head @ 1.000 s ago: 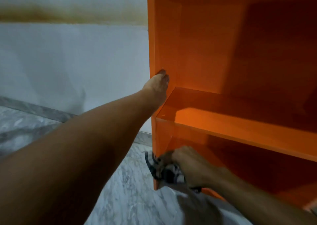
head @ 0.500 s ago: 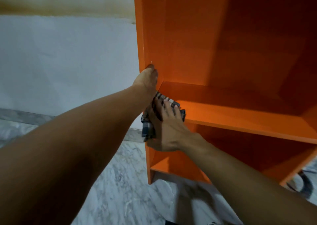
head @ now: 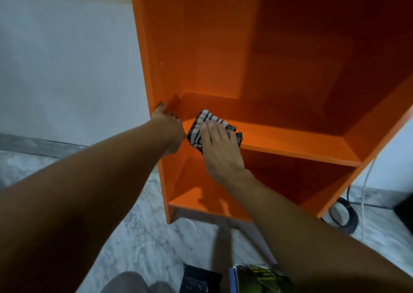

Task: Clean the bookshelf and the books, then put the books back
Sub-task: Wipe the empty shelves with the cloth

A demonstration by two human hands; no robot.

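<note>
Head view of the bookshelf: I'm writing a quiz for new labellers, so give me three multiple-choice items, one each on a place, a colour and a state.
1. Where is the striped cloth? A) in a bucket B) on the middle shelf C) on a chair
2. What colour is the bookshelf? A) white B) green C) orange
3. How does the right hand meet the cloth? A) flat fingers press it B) held clear above it C) fist beside it
1 B: it lies at the shelf's left front end. 2 C: every panel is orange. 3 A: straight fingers lie across it.
</note>
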